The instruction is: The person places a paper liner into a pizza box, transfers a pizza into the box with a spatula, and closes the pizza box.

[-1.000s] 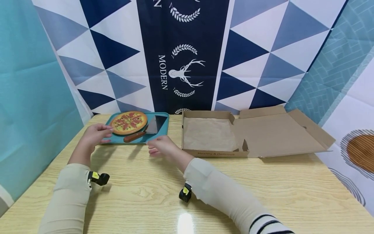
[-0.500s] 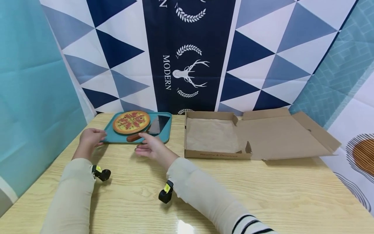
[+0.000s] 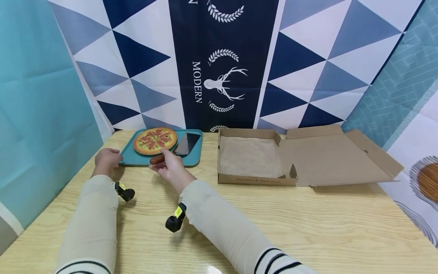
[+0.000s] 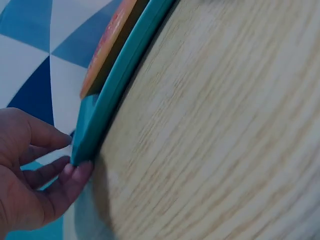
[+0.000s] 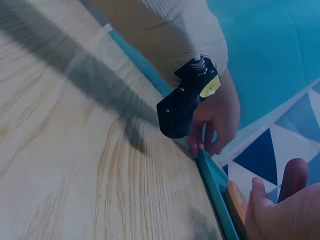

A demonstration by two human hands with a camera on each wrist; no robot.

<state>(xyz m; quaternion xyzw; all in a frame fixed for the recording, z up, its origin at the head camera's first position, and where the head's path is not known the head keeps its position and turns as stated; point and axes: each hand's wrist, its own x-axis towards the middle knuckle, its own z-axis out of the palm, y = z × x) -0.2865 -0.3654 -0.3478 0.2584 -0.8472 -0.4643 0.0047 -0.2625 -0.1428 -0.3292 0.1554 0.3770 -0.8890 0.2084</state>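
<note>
A teal tray (image 3: 194, 159) lies at the back left of the table, carrying a pizza (image 3: 155, 140) and a spatula (image 3: 188, 144) with a wooden handle. My left hand (image 3: 107, 159) is at the tray's front left corner. In the left wrist view, its thumb and fingertips (image 4: 82, 171) pinch that corner from two sides. Over the tray's front edge, my right hand (image 3: 172, 167) has its thumb and fingers spread apart. In the head view it overlaps the spatula's handle. The right wrist view shows its raised thumb (image 5: 295, 175) beside the pizza's edge, gripping nothing.
An open cardboard pizza box (image 3: 256, 179) stands right of the tray, lined with brown paper (image 3: 249, 156). Its lid (image 3: 328, 160) lies folded out to the right. A patterned cloth (image 3: 219, 83) hangs right behind the table. Each wrist wears a small black camera (image 3: 175, 219).
My left hand has come down from above onto the tray's left corner. The right hand has moved left toward the tray's front edge and the spatula's handle. Tray, pizza and box stay in place.
</note>
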